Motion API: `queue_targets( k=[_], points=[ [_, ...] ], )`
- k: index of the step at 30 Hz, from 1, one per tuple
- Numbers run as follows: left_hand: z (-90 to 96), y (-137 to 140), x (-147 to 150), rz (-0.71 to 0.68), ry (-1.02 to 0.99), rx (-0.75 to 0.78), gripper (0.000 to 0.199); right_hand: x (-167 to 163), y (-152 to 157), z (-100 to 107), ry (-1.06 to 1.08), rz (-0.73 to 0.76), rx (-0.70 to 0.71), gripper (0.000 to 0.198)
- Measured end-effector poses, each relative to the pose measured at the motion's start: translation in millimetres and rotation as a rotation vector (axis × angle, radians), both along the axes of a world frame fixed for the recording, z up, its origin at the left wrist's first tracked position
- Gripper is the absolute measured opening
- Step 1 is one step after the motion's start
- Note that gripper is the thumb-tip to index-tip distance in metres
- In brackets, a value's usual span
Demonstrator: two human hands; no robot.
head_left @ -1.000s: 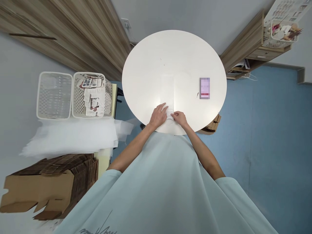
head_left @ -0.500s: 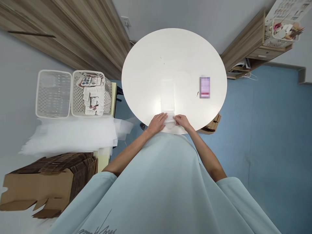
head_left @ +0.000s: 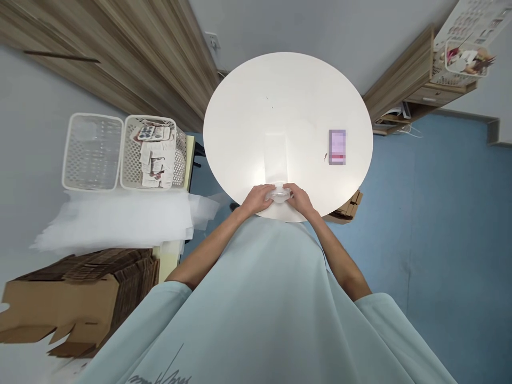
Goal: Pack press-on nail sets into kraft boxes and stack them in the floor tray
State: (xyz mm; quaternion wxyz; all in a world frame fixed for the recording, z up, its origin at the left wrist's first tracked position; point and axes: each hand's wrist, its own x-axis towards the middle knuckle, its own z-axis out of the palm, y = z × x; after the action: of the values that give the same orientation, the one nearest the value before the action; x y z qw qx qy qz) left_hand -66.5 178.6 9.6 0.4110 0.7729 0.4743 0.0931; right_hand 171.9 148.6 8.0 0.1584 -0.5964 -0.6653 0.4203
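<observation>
At the near edge of the round white table point(head_left: 240, 106), a clear plastic item with a rounded outline point(head_left: 280, 194) is gripped between both hands. My left hand point(head_left: 257, 199) closes on its left side, fingers over the top. On the opposite side my right hand point(head_left: 299, 199) holds it with bent fingers. A translucent white strip of wrapping sheet point(head_left: 276, 154) lies flat on the table, stretching away from the hands. Its near end meets the clear item; whether it goes around the item I cannot tell.
A purple blurred rectangle, perhaps a phone point(head_left: 337, 146), lies on the table's right. To the left are a white basket of printed cards point(head_left: 156, 154), a basket of clear plastic pieces point(head_left: 94, 152), stacked white sheets point(head_left: 128, 221) and flattened cardboard boxes point(head_left: 68, 304).
Both hands have shifted from pressing the sheet's near end to gripping the clear item by its sides. The item now looks lifted or tilted. The camera view has moved slightly.
</observation>
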Motion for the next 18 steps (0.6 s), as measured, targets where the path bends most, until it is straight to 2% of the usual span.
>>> queue_targets(
  k=[7,12,18],
  points=[
    [8.5,9.4,3.2,0.189,0.037,-0.105,0.039,0.7,18.9,2.8,0.024,-0.080,-0.077,0.032],
    [4.9,16.1,10.6,0.343,0.167,-0.124,0.043,-8.2,32.3,-1.9,-0.068,-0.122,-0.038,0.030],
    [-4.0,19.5,15.4,0.499,0.140,-0.176,0.032,-16.7,41.7,-16.4,-0.177,-0.251,-0.060,0.024]
  ],
)
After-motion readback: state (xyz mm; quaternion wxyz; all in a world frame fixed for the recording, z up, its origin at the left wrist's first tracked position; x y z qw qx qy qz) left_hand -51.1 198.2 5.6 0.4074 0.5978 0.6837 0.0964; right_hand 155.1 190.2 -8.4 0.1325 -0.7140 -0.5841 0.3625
